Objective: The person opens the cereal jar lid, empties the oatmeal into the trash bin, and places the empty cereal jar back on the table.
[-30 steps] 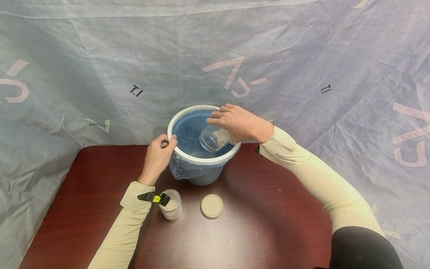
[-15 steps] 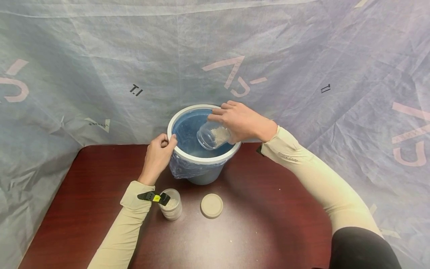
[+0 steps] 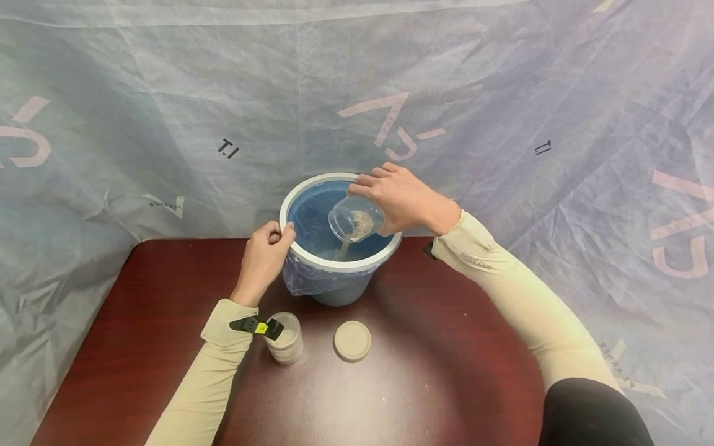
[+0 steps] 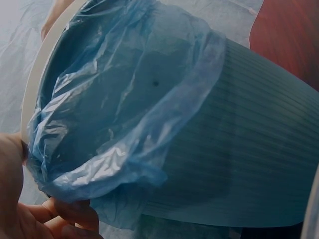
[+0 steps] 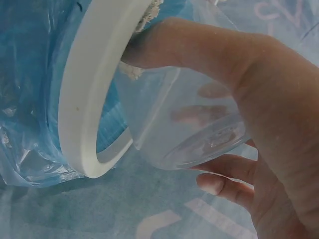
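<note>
The right hand (image 3: 404, 201) grips a clear jar (image 3: 355, 220), fingers and thumb curled round its body, and holds it tipped mouth-down over the bin (image 3: 329, 263). A thin stream of pale grains (image 3: 344, 248) falls from the jar mouth into the blue liner (image 3: 312, 220). In the right wrist view the jar wall lies close to the white rim (image 5: 87, 99), with some grains clinging near the mouth.

The left hand (image 3: 262, 260) pinches the rim on the near left side, thumb on top and fingers curled beneath, where the liner folds over the edge.

To pour well, I judge the jar mouth should stay inside the ring of the rim, so nothing lands on the tabletop (image 3: 424, 347). The tilt should be steep enough for the grains stuck to the wall to slide. The left hand's hold matters as well: the bin looks light, and a knock from the jar could shift it.

A second jar (image 3: 284, 339) with pale contents stands near the left sleeve, and a round lid (image 3: 352, 341) lies flat beside it, apart from the bin.
</note>
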`<state>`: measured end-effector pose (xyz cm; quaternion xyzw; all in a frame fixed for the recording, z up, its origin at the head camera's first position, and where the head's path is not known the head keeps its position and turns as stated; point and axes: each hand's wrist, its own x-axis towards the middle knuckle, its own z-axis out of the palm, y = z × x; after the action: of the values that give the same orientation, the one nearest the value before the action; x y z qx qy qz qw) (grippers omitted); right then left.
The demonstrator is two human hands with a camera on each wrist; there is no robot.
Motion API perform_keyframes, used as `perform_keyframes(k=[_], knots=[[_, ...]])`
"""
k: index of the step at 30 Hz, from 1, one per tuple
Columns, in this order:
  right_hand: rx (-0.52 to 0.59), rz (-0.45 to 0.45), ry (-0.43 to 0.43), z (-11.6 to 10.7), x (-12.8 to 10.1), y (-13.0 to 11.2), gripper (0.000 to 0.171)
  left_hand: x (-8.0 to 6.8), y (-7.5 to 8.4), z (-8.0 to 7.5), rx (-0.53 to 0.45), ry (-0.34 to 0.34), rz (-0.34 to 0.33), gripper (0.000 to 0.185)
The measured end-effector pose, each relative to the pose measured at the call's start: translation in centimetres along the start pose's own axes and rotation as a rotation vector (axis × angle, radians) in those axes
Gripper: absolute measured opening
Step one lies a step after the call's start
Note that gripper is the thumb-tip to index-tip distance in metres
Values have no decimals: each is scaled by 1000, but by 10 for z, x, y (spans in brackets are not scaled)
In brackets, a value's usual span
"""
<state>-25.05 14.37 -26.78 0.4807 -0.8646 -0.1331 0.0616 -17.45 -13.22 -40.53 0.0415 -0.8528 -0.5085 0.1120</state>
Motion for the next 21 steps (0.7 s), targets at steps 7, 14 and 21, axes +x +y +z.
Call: perform_keyframes(k=[7,14,21], knots=[[11,0,-2,2,-2,-1,88,0,0,0,-8,-1,6,38],[2,-7,15,5,-3,-2,84,0,0,2,-11,-1,5,38],[117,45,167,13,-2,-2,86,0,0,0,4,8,6,40]])
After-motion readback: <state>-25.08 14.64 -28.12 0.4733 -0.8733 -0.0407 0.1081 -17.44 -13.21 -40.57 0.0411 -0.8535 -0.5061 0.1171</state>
